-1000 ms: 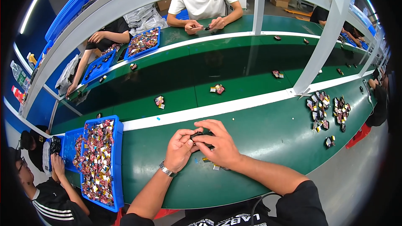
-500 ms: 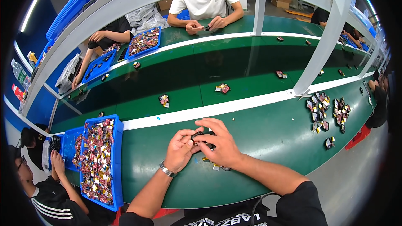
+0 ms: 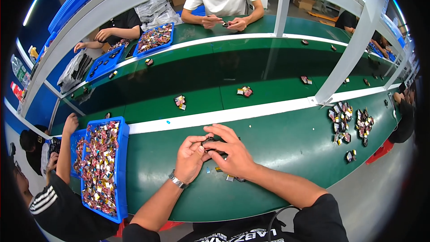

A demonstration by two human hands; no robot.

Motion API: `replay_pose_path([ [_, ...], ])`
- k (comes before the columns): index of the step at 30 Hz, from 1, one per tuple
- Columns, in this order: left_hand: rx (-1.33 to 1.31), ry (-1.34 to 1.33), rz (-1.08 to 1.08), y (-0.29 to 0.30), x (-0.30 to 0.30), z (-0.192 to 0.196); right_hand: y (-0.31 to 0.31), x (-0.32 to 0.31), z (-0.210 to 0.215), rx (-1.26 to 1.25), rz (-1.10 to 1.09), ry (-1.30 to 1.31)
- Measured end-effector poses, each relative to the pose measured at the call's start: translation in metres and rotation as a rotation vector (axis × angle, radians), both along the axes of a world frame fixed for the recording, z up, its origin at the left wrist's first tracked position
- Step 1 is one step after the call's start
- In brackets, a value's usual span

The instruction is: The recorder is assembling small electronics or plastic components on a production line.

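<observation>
Over the green bench, my left hand (image 3: 190, 161) is closed with thumb and fingers pinching a small black plastic part (image 3: 208, 142). My right hand (image 3: 234, 153) meets it from the other side, its thumb and fingertips pressed on the same part. Much of the part is hidden by my fingers, so its exact kind does not show. Beneath my right hand lies a small electronic assembly (image 3: 230, 178) with a white block and a yellow piece, partly covered by the hand. A tiny blue scrap (image 3: 208, 170) rests beside it.
To the left stands a blue tray (image 3: 122, 170) heaped with wired electronic parts. Piles of black assemblies (image 3: 341, 123) lie at the right. A white rail (image 3: 224, 115) borders the belt (image 3: 206, 94), which carries scattered parts. Grey frame posts (image 3: 347, 54) rise ahead. Co-workers sit left and opposite.
My hands stay together on the black part with slight finger shifts. The co-worker at the left has raised an arm beside the blue tray. The view has shifted slightly.
</observation>
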State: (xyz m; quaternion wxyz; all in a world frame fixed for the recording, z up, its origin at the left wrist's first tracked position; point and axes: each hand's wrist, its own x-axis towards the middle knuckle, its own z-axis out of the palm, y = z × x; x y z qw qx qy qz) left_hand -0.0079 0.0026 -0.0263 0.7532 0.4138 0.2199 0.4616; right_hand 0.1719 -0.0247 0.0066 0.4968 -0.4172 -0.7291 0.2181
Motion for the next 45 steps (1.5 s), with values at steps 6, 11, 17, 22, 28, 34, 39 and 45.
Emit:
replay_pose_path([
  [6,-0.063,-0.014,0.014,0.001,0.006,0.003,0.004,0.002,0.003,0.129,-0.111,-0.128],
  [11,-0.082,0.003,-0.019,0.0,0.006,0.007,0.005,0.003,0.005,0.196,-0.152,-0.144],
  [17,-0.092,0.018,-0.023,-0.001,0.006,0.009,0.002,0.0,0.008,0.274,-0.153,-0.249],
  [22,-0.09,0.033,-0.016,-0.001,0.006,0.011,0.003,0.0,0.007,0.296,-0.157,-0.298],
  [28,-0.094,0.048,-0.012,-0.001,0.007,0.009,0.003,-0.001,0.003,0.315,-0.179,-0.344],
  [34,-0.107,0.113,0.029,-0.002,0.01,0.008,0.005,-0.002,-0.005,0.359,-0.227,-0.417],
  [39,-0.134,0.09,0.065,0.0,0.012,0.01,0.003,-0.005,0.002,0.247,-0.166,-0.357],
  [45,-0.101,0.005,0.022,0.002,0.01,0.022,0.043,0.015,0.009,0.194,-0.237,-0.274],
])
